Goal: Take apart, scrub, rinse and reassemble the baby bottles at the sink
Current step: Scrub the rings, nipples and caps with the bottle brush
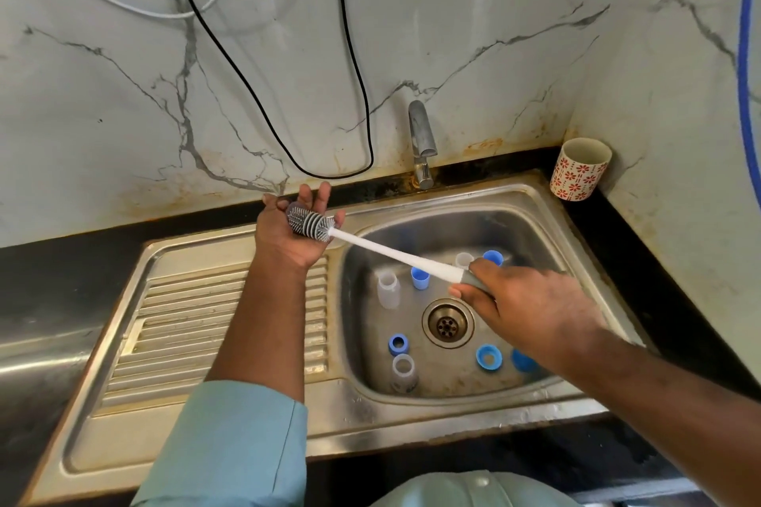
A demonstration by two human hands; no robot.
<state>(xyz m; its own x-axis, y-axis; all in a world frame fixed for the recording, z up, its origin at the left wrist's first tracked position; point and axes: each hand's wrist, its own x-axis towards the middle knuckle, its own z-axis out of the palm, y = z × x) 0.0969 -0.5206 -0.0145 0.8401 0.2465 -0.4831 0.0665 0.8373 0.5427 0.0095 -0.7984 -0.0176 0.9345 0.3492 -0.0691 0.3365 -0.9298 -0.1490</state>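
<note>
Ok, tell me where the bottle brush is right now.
In the head view the bottle brush slants across the sink's left rim: right hand grips its handle, bristles resting in the open left hand.

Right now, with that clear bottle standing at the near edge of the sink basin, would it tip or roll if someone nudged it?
The near clear bottle looks like thin plastic with nothing visible inside, so it is probably light and would tip easily. Its round body would likely roll once down, perhaps toward the drain. The steel sink may be wet, so it could slide.
</note>
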